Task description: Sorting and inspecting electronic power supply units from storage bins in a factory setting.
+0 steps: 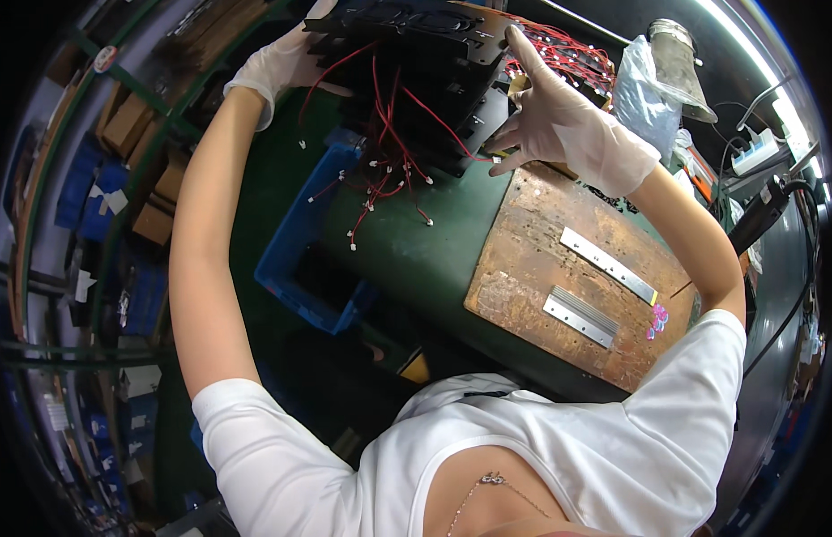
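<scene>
A stack of black plate-like housings (416, 55) stands at the top middle. Red wires (407, 134) with small white connectors hang from its near side. My left hand (289, 64), in a pale glove, grips the stack's left side; some of its fingers are hidden by the black parts. On the right side is my right hand (572, 130), also gloved, with its fingers stretched wide apart. One raised fingertip meets the stack's upper right edge, while the lower fingers are beside its side and a white connector.
A worn wooden board (532, 259) carries two silver metal bars, one (608, 265) farther than the other (580, 317). A blue crate (299, 268) is below the wires. Beyond my right hand are more red wires (568, 54), a clear plastic bag (647, 89) and a grey funnel-shaped piece (675, 67). Shelves line the left.
</scene>
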Demonstrator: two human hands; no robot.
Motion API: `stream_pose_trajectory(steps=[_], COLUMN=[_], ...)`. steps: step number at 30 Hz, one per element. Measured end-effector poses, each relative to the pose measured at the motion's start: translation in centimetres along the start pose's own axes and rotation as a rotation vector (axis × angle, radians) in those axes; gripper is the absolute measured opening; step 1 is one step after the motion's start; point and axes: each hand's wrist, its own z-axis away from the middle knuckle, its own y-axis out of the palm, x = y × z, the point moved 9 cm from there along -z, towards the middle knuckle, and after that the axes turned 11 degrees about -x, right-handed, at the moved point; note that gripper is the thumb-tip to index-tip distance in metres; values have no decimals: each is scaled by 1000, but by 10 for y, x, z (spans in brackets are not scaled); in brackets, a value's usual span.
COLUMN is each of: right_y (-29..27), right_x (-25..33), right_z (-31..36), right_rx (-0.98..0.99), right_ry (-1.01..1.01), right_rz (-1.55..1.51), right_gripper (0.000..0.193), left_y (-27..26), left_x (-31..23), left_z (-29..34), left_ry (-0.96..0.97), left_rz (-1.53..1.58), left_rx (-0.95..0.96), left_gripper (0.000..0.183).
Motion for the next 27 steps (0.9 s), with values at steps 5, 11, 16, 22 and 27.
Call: stream_pose_trajectory(steps=[5,11,16,22,27], right_y=[15,-4,18,23,82], right_x=[4,4,9,16,43], right_z=[11,-6,2,12,51], right_rx=[-105,-132,-3,-35,452], right_ry=[-70,-67,-114,-244,-449], right_rz=[21,-19,-11,31,33], right_gripper=[127,106,101,105,69], left_y=[13,6,8,3,-1], left_x=[0,-22,-31,-52,-68], left_z=[36,23,8,3,-2], left_ry=[753,730,720,731,775], left_rz=[-1686,-1771,-2246,-2074,-2723], left_rx=[-358,-404,49,-88,9], left_gripper=[98,95,76,77,79])
